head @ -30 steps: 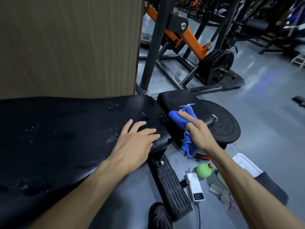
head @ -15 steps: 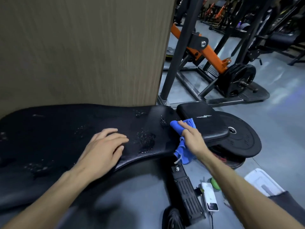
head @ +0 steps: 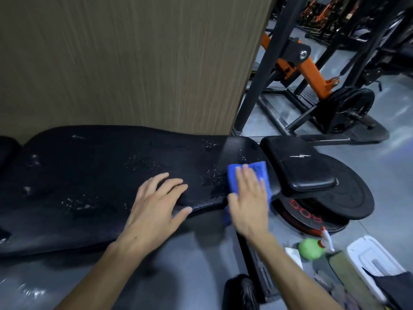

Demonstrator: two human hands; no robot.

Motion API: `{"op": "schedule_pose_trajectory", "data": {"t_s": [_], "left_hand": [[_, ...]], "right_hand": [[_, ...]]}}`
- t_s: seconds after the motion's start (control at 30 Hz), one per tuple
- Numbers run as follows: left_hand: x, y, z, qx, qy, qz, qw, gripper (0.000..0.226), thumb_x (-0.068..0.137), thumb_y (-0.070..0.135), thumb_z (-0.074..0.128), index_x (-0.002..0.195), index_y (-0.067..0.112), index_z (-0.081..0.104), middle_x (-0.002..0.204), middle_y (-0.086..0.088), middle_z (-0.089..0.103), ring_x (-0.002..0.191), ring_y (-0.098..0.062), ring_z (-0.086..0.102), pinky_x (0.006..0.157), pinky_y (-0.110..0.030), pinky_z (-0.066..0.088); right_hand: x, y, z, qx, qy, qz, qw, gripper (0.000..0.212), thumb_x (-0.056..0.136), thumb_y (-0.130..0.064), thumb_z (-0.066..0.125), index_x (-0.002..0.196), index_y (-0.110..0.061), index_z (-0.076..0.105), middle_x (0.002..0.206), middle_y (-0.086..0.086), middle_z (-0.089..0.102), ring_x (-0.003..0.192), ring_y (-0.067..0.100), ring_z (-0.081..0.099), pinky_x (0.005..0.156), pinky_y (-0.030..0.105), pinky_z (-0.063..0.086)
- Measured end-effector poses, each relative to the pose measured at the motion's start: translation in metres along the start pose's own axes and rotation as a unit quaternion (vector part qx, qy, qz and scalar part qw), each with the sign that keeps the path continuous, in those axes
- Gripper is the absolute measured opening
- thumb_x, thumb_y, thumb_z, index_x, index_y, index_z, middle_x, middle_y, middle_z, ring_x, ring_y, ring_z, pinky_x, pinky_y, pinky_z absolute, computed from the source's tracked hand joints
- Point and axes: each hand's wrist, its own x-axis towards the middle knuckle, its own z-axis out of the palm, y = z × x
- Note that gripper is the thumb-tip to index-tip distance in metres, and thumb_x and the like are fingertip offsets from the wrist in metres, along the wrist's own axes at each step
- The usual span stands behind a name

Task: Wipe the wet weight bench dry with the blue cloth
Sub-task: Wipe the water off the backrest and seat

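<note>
Two weight plates (head: 330, 200) beside bench (head: 100, 171)

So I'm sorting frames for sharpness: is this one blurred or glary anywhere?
Head view: right hand and blue cloth are motion-smeared; droplets on the bench catch small glints; wide-angle lens bows the wood panel edge.

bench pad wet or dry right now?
Wet. Droplets still speckle the bench pad left of the blue cloth, which the right hand presses flat.
</note>
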Motion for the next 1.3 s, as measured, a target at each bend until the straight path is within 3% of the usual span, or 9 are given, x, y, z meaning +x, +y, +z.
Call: {"op": "schedule_pose_trajectory", "data": {"t_s": [0.13,0.3,0.37,0.57,0.7,0.8,1.03,1.2,1.3], "left_hand": [[0.006,-0.009,0.006,0.015,-0.017,-0.012,1.0,0.064,0.085,0.063,0.042,0.129,0.023,0.065,0.136,0.009,0.06,0.138,-0.025,0.039,0.114,-0.045,0.03],[0.014,-0.02,0.011,0.04,-0.042,0.004,0.998,0.066,0.084,0.071,0.039,0.125,0.029,0.068,0.135,0.013,0.061,0.139,-0.027,0.038,0.116,-0.049,0.018],[0.015,-0.022,0.011,0.036,-0.04,0.006,0.999,0.067,0.084,0.073,0.039,0.125,0.03,0.068,0.134,0.014,0.061,0.138,-0.025,0.038,0.117,-0.047,0.015],[0.024,-0.025,0.01,-0.011,-0.027,-0.001,1.0,0.073,0.075,0.079,0.041,0.125,0.034,0.068,0.133,0.021,0.059,0.138,-0.015,0.033,0.117,-0.035,0.006],[0.029,-0.026,0.01,-0.034,-0.022,-0.005,0.999,0.075,0.07,0.082,0.042,0.124,0.038,0.068,0.132,0.027,0.056,0.135,-0.008,0.028,0.116,-0.032,0.005],[0.03,-0.025,0.01,-0.048,-0.019,-0.014,0.999,0.074,0.068,0.083,0.043,0.123,0.04,0.068,0.131,0.028,0.055,0.135,-0.006,0.029,0.117,-0.032,0.003],[0.036,-0.03,0.013,-0.051,-0.009,-0.001,0.999,0.068,0.067,0.088,0.047,0.109,0.041,0.074,0.118,0.03,0.059,0.13,-0.006,0.037,0.118,-0.031,0.003],[0.036,-0.031,0.016,-0.059,-0.004,-0.001,0.998,0.065,0.069,0.086,0.049,0.109,0.042,0.073,0.118,0.031,0.058,0.129,-0.005,0.037,0.117,-0.032,0.007],[0.036,-0.032,0.017,-0.065,0.004,-0.004,0.998,0.062,0.069,0.085,0.051,0.108,0.043,0.073,0.119,0.031,0.058,0.129,-0.007,0.038,0.114,-0.03,0.009]], "right_hand": [[-0.006,0.018,-0.015,-0.017,-0.077,-0.183,0.98,0.075,0.084,-0.034,0.041,0.156,-0.015,0.033,0.164,0.003,0.026,0.153,0.017,0.019,0.124,0.043,0.015],[0.056,0.089,-0.035,-0.004,-0.067,0.086,0.994,0.085,0.082,-0.05,0.012,0.157,-0.014,0.029,0.166,0.008,0.02,0.154,0.021,0.014,0.125,0.044,0.009],[0.057,0.057,-0.022,-0.037,-0.046,0.1,0.993,0.088,0.08,-0.049,0.009,0.157,-0.012,0.027,0.166,0.009,0.018,0.154,0.02,0.012,0.125,0.043,0.006],[0.024,0.033,-0.025,0.0,-0.14,-0.167,0.976,0.076,0.084,-0.039,0.031,0.158,-0.02,0.026,0.167,-0.002,0.017,0.154,0.012,0.009,0.125,0.04,0.005],[0.093,0.093,-0.031,-0.043,-0.102,0.058,0.992,0.086,0.079,-0.053,0.01,0.159,-0.023,0.023,0.168,0.002,0.011,0.155,0.02,0.006,0.124,0.052,0.006],[0.126,0.068,-0.01,-0.065,-0.1,0.111,0.987,0.087,0.08,-0.051,0.006,0.16,-0.018,0.016,0.169,0.006,0.008,0.155,0.022,0.001,0.124,0.049,0.003],[0.071,0.026,-0.013,-0.014,-0.177,-0.192,0.965,0.079,0.085,-0.045,0.023,0.16,-0.022,0.016,0.168,-0.005,0.005,0.154,0.009,0.0,0.125,0.036,-0.003],[0.15,0.086,-0.011,-0.035,-0.128,0.056,0.99,0.086,0.082,-0.052,0.01,0.159,-0.016,0.019,0.168,0.005,0.013,0.155,0.019,0.007,0.125,0.046,0.006],[0.181,0.051,0.017,-0.067,-0.105,0.072,0.99,0.081,0.085,-0.049,0.009,0.158,-0.015,0.021,0.166,0.008,0.019,0.154,0.02,0.011,0.125,0.049,0.004]]}}
